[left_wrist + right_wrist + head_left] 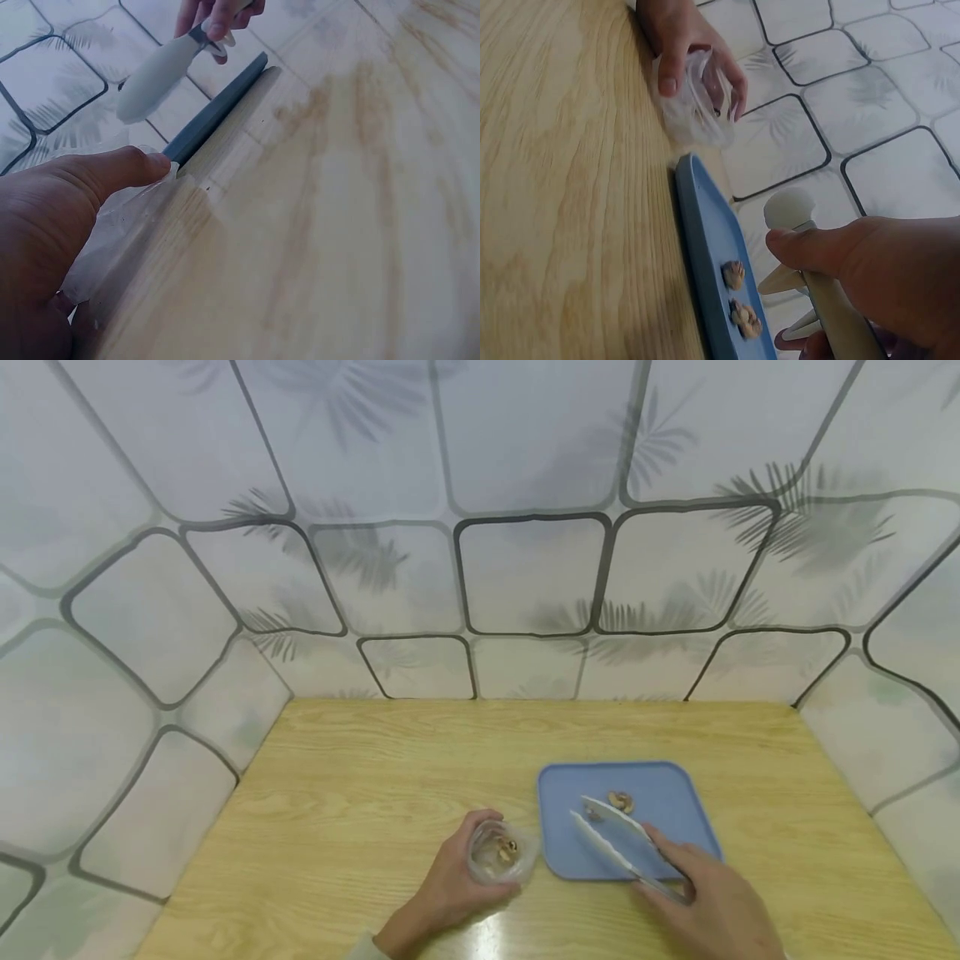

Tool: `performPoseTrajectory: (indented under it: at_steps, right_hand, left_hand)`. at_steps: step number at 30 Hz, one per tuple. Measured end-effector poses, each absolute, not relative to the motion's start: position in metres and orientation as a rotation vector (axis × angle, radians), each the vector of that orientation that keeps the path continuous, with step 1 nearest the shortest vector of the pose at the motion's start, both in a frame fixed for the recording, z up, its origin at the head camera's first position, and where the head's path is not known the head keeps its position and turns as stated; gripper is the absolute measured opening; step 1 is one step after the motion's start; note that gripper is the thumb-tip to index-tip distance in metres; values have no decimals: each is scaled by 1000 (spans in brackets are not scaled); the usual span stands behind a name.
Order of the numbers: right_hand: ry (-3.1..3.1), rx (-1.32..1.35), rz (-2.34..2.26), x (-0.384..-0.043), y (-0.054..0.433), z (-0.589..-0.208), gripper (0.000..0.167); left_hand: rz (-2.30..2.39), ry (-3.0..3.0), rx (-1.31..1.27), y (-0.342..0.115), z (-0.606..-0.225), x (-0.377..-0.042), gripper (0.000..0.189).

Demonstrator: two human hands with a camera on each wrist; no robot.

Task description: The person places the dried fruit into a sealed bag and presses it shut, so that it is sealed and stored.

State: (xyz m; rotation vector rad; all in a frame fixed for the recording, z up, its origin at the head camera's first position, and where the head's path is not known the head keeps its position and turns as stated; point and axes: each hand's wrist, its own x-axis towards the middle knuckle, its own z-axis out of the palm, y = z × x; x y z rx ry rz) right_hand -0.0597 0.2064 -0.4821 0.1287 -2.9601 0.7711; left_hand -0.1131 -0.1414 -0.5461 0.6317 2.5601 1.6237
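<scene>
Right hand [900, 274] gripping tongs [831, 311], two lumps [746, 320] on blue tray [711, 214]

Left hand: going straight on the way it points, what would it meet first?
Probably the tray, at its left edge: in the head view, the left hand points that way, holding the bag. The bag's height is unclear, so it might pass over.

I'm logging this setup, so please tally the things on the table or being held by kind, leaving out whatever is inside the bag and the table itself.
Blue tray: 1
Tongs: 1
Clear plastic bag: 1
Brown pieces on the tray: 2
Total: 5
</scene>
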Motion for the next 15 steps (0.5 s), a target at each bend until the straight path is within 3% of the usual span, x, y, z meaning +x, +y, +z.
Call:
performPoseTrajectory:
  at_steps: [15]
  right_hand:
    - [-3083, -5, 700, -56, 246, -489, 79]
  left_hand:
    - [1604, 2596, 614, -140, -546, -112, 91]
